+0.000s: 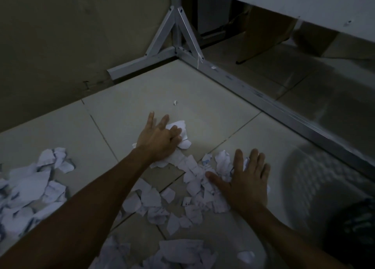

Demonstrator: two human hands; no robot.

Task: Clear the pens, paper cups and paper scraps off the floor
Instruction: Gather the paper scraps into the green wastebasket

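Observation:
Torn white paper scraps (194, 179) lie scattered over the tiled floor (125, 110) in dim light. My left hand (157, 137) rests on the floor with its thumb and inner fingers closed on a crumpled scrap (181, 126), two fingers stretched out. My right hand (246, 179) lies flat, fingers spread, pressing on a cluster of scraps. A larger heap of scraps (28, 189) sits at the left, and more scraps (178, 250) lie near the bottom edge. I see no pens or paper cups.
A grey metal frame leg (176, 35) with a floor rail (284, 110) runs diagonally at the right. A wall (71, 35) closes the left back. A blurred perforated basket (316, 187) stands at the right. One tiny scrap (175, 102) lies farther out.

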